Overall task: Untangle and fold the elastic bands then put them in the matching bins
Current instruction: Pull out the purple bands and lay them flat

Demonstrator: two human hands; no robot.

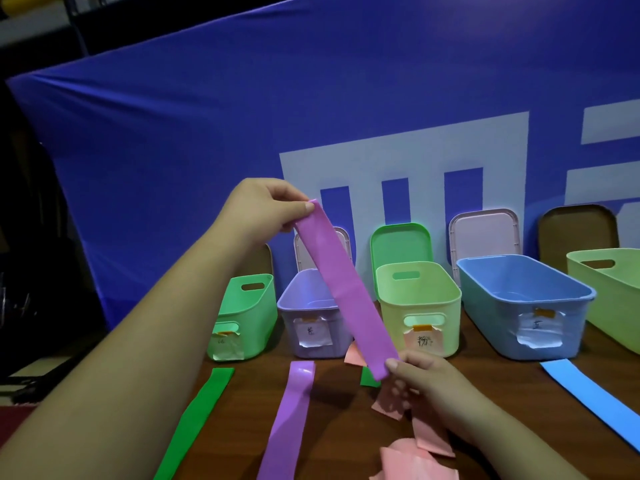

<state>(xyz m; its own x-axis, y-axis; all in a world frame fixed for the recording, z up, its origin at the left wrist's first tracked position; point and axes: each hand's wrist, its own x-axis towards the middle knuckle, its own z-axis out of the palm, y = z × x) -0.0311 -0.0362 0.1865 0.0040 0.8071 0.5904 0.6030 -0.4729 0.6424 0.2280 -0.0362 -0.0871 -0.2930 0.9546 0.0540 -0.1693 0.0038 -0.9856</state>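
A purple elastic band [343,285] is stretched flat in the air, slanting from upper left to lower right. My left hand [266,209] pinches its top end and my right hand [420,375] pinches its bottom end. Behind it on the table stands the purple bin [304,303] with a paper label. A second purple band [287,424] lies flat on the table below. Pink bands [415,459] lie bunched under my right hand. A green band [197,417] lies at the left and a blue band [595,400] at the right.
A row of open bins stands along the back: green bin [249,296], yellow-green bin [446,299], blue bin [568,296], another pale green bin [623,282] at the far right. Lids lean on the blue backdrop [207,133] behind them. The brown table [485,375] ends at the left.
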